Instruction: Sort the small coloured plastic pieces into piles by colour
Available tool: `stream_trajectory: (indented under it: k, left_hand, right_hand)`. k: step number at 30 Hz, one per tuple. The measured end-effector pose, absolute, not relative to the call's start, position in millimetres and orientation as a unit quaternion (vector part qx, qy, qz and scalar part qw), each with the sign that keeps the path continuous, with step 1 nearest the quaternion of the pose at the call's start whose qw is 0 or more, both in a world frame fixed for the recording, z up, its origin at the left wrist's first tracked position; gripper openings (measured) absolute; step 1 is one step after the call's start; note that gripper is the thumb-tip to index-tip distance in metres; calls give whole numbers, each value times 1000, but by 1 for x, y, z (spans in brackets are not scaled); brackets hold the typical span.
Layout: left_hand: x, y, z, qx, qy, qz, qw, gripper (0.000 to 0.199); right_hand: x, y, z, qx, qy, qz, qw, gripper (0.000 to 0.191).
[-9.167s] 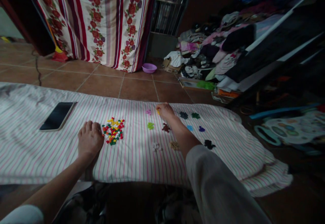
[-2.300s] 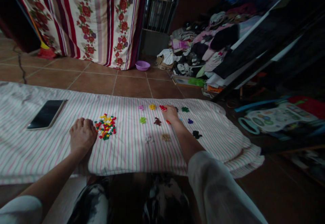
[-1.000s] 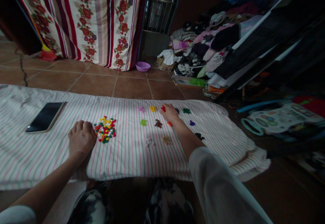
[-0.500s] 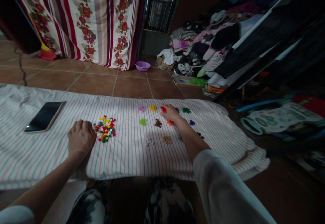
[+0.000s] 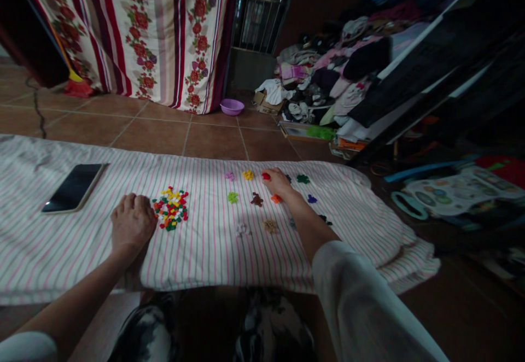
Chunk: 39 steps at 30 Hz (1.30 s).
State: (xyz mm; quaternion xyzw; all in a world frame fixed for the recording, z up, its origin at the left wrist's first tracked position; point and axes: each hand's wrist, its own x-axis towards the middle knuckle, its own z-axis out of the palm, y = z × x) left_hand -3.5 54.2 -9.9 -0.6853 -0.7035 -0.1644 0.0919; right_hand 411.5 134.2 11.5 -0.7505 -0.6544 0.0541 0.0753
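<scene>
From where I stand, the brown cluster (image 5: 256,199) of little pieces sits well out on the striped cloth (image 5: 205,258), so I'll go by that. Just beyond it and a touch to its right is the right hand (image 5: 279,181), its fingers bent and bunched low at the red pieces (image 5: 266,176); whether they pinch one or only touch it, I can't tell. The left hand (image 5: 133,221) lies palm down, well to the left of the brown cluster, fingers loosely curled; its underside is hidden, so I can't say if anything is in it. Between that hand and the brown cluster, right by the hand, spreads the mixed pile (image 5: 171,209) of red, yellow, green, white and orange bits.

Around the brown cluster are other small heaps: lime green (image 5: 233,198) to its left, orange (image 5: 276,199) close on its right, yellow (image 5: 248,175) beyond it, pink (image 5: 229,176) beyond and left. Nearer the person than the brown cluster lie the pale heap (image 5: 243,229) and, slightly right, the tan heap (image 5: 270,226). The dark green heap (image 5: 303,179) is off beyond and right of it. A phone (image 5: 74,188) lies flat, far to its left.
</scene>
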Motion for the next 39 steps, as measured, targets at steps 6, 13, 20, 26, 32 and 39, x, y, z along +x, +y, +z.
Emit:
stream_trajectory:
  k: [6, 13, 20, 26, 32, 39]
  left_hand:
    - [-3, 53, -8, -686, -705, -156, 89, 28]
    - [-3, 55, -11, -676, -716, -146, 95, 23]
    - [-5, 56, -13, -673, -718, -155, 80, 23]
    - [-7, 57, -16, -670, -720, -169, 59, 26]
    - [-6, 58, -16, -664, -727, -167, 50, 28]
    - [-4, 55, -10, -663, -728, -170, 42, 28]
  right_hand:
    - [412, 132, 12, -753, -650, 48, 92, 46]
    - [410, 125, 19, -753, -644, 26, 131, 42]
    - [372, 126, 33, -676, -706, 8, 212, 28]
    - [292, 114, 33, -540, -796, 107, 253, 23]
    - [223, 107, 21, -498, -817, 180, 228, 25]
    - [186, 110, 4, -546, -794, 178, 199, 22]
